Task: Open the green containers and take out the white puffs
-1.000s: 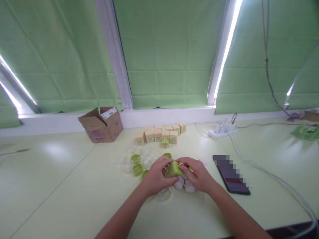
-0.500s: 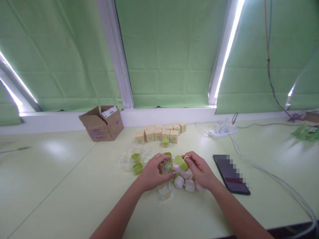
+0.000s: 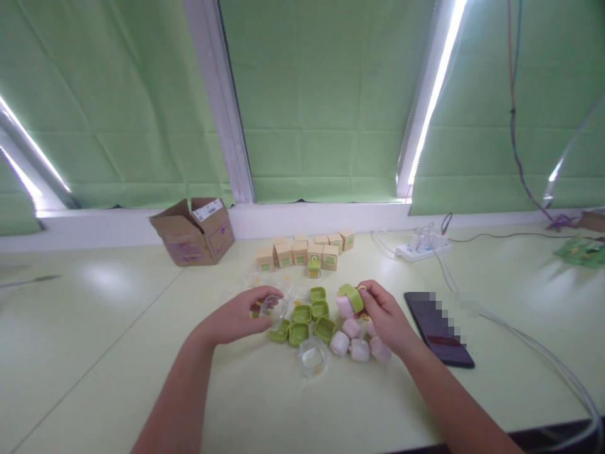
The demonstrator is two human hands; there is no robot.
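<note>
My right hand (image 3: 385,315) holds a small pale pink cube with a green lid (image 3: 348,300) just above the table. My left hand (image 3: 239,317) has reached left and closes on a clear plastic cup (image 3: 273,308). Between the hands lie several green lids (image 3: 307,320) on the table. Several pale pink cubes (image 3: 359,347) sit under my right hand, and another clear cup (image 3: 312,355) stands in front of the lids.
A row of small tan boxes (image 3: 302,251) and a capped jar (image 3: 312,267) stand behind. An open cardboard box (image 3: 193,232) is at back left. A dark phone (image 3: 437,328) lies right, with a power strip (image 3: 421,248) and cables (image 3: 529,347) beyond.
My hands have parted: the left moved left onto a clear cup, the right lifted the lidded pink cube slightly right. The green lids between them are now uncovered.
</note>
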